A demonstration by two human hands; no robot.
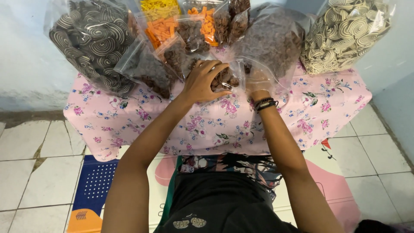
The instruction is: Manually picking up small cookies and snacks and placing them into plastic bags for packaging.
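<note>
Left hand (205,82) is down on a small clear bag of brown snacks (224,79), fingers curled and spread over its top, gripping the plastic and the pieces under it. The right hand (258,81) sits inside or behind the clear plastic just beside it; the film blurs it, so I cannot tell how far its fingers are open, only that it is in contact with the bag. Dark bead bracelets (265,104) circle the right wrist.

The small bag lies at the middle of the back edge of a pink flowered cloth (129,125), crumpled, see-through, part-filled with dark brown lumps.

Counting around it: one large bag of dark spiral snacks (92,41) at far left, one large bag of pale spiral snacks (345,30) at far right, one big bag of brown pieces (271,39) behind the hands. Two bags of orange sticks (161,29) and one of yellow sticks (159,7) stand at the back, among several smaller brown-filled bags too overlapped to count.
</note>
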